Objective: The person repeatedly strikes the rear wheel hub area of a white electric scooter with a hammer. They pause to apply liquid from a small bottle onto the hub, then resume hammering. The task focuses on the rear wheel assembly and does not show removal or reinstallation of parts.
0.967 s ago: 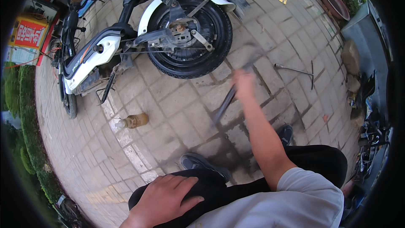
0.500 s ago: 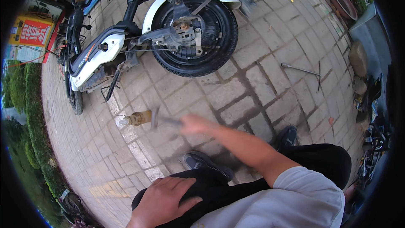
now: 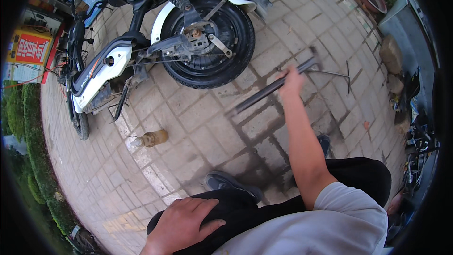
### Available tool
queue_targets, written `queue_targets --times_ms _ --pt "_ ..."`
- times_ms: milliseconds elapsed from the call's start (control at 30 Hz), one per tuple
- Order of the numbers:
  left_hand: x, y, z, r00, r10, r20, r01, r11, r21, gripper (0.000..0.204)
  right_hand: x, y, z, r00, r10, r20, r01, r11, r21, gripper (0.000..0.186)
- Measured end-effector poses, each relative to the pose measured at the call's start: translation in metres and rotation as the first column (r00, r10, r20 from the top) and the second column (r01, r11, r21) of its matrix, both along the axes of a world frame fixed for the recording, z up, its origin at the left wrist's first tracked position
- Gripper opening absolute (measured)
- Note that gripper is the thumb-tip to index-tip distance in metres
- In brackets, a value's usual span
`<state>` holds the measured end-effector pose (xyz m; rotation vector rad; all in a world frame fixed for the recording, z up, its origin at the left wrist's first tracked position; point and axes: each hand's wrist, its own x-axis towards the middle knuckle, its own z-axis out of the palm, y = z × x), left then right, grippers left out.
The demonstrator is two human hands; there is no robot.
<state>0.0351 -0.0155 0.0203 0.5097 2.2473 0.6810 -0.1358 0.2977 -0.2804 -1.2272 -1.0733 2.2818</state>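
My right hand (image 3: 291,81) is stretched out over the paving and grips a long dark metal bar (image 3: 264,92), blurred with motion, its far end pointing up right. My left hand (image 3: 181,222) rests flat on my left knee, fingers spread, holding nothing. Ahead lies a white and black scooter (image 3: 108,66) with its rear wheel (image 3: 212,42) facing me, hub and swing arm exposed. The bar's low end hangs a short way in front of that wheel.
A small amber bottle (image 3: 151,138) lies on the bricks at left. A thin T-shaped wrench (image 3: 337,73) lies on the ground to the right of my hand. A stone and grey box (image 3: 401,28) stand far right, a hedge (image 3: 23,127) far left.
My right arm swung from the right to the left near the bottle, then back up to the right, now holding the bar clear of the ground. My left hand stayed on my knee.
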Motion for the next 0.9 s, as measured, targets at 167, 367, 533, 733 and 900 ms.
queue_targets --times_ms 167,367,533,733,900 --pt "-0.002 0.005 0.001 0.999 -0.012 0.031 0.012 1.000 -0.004 0.043 0.065 -0.134 -0.052 0.124 0.842 0.526 -0.902 -0.125 0.414 0.031" --pt "0.009 0.000 0.001 0.999 0.042 -0.023 -0.043 0.998 -0.038 0.043 0.147 -0.254 0.004 -0.467 0.779 0.419 -0.580 -0.627 0.519 0.030" --pt "0.020 -0.005 0.003 0.997 0.071 -0.044 -0.074 0.994 -0.084 0.043 0.044 -0.181 0.012 -0.172 0.899 0.402 -0.872 -0.329 0.362 0.045" --pt "-0.001 0.001 -0.004 1.000 -0.024 -0.020 0.024 1.000 -0.016 0.042 0.031 -0.084 0.008 0.737 0.662 0.136 -0.672 0.697 0.251 0.024" --pt "-0.013 0.001 -0.009 0.977 -0.135 -0.162 0.147 0.987 0.065 0.041 0.012 -0.008 0.047 0.987 -0.056 -0.149 0.064 0.997 0.049 0.020"
